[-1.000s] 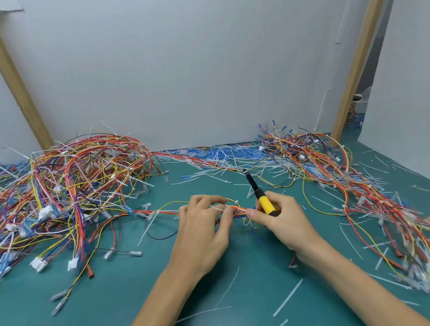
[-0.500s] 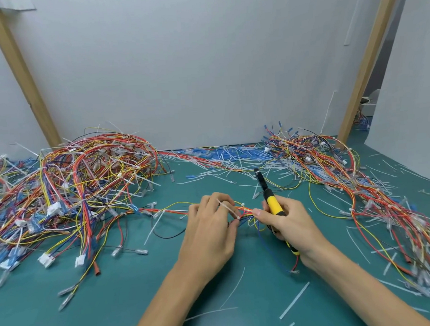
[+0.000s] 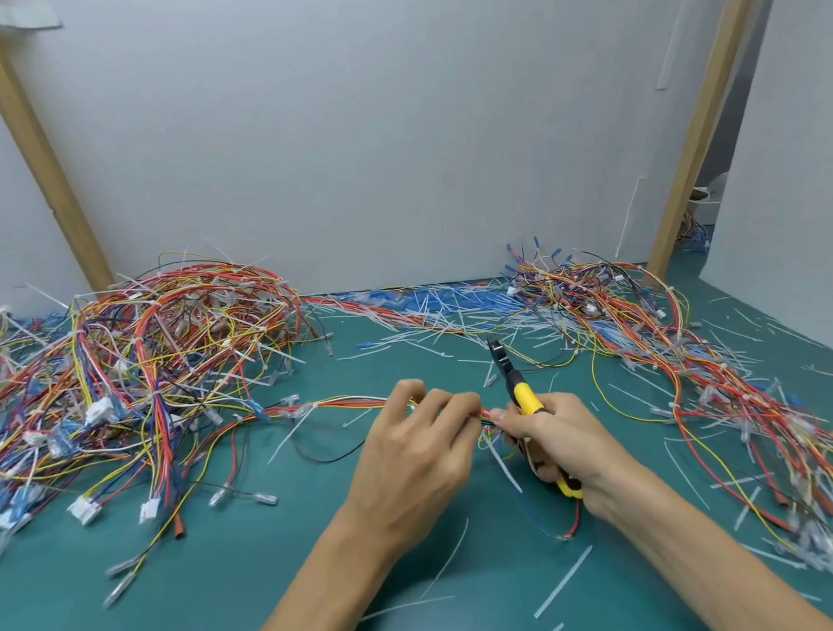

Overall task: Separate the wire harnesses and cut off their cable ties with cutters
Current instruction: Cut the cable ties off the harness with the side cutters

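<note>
As we see it, hands: left hand (image 3: 412, 453) pinches thin red-yellow wire harness (image 3: 351, 404) over teal desk (image 3: 226, 590); right hand (image 3: 563, 445) grips yellow-handled cutters (image 3: 525, 397).
Risk: we could nick a wire or fingertip, everything's so cramped.

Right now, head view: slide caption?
Left hand and right hand pinch a wire harness; right hand also holds yellow cutters.

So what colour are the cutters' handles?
The cutters have yellow handles and a dark head; the head view shows it best.

Cable tie (image 3: 503, 462) swung from above the wire harness (image 3: 351, 402) to dangling below it, yellow handle end of the cutters (image 3: 525, 399) slid out of the right hand (image 3: 568, 445)
</note>
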`<state>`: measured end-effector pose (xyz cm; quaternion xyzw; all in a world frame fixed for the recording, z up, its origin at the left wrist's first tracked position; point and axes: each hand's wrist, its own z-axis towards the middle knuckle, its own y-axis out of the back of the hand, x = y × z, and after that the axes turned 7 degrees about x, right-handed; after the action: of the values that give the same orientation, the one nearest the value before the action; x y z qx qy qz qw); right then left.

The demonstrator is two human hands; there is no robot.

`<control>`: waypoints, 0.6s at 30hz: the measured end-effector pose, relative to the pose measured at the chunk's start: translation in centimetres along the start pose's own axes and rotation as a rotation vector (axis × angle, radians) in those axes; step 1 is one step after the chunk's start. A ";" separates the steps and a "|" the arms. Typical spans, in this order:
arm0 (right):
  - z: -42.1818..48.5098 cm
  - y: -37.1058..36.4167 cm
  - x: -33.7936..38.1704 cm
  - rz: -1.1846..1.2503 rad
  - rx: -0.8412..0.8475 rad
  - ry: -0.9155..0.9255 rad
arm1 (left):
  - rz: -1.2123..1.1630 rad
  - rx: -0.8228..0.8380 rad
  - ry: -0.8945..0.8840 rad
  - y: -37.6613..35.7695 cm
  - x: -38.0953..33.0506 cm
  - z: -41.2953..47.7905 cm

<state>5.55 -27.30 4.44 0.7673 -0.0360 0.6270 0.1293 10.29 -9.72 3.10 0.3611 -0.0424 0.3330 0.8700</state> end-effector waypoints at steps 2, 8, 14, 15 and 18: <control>-0.1 0.1 0.1 0.012 0.022 -0.003 | -0.040 -0.001 0.016 -0.4 0.1 -0.3; 0.0 0.5 0.3 0.123 0.060 -0.012 | -0.269 0.065 0.413 -1.5 -0.3 -0.1; 0.2 1.4 0.5 0.279 0.168 -0.083 | -0.715 0.209 0.480 -2.1 0.6 -0.8; 0.3 1.4 0.4 0.279 0.178 -0.089 | -0.746 0.247 0.454 -2.2 0.8 -1.0; 0.3 1.4 0.3 0.284 0.180 -0.097 | -0.824 0.331 0.423 -2.4 1.1 -1.3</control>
<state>5.64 -28.66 4.89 0.7924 -0.0938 0.6019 -0.0319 12.42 -9.49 1.06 0.4056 0.3350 0.0292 0.8500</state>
